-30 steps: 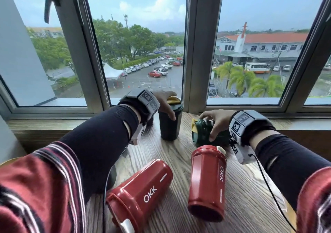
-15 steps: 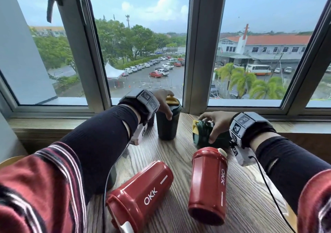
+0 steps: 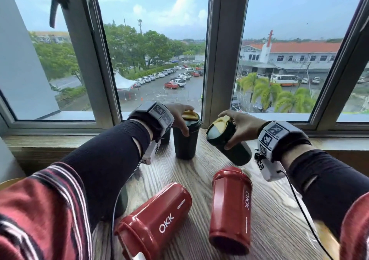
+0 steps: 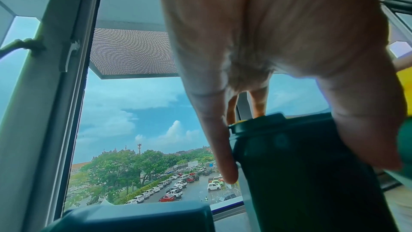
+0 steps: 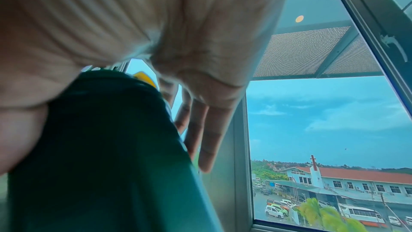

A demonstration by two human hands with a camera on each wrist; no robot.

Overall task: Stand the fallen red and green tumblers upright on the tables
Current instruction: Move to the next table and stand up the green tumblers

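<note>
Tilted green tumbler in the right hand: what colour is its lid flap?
Yellow flap; the head view shows it best.

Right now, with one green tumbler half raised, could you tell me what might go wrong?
The right hand holds the tilted green tumbler near its lid, close to the upright green tumbler under the left hand; the two could knock. The standing red tumbler sits just below the right wrist and might get toppled.

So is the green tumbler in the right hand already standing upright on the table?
No: in the head view the green tumbler is tilted in the right hand, lid toward the window.
</note>
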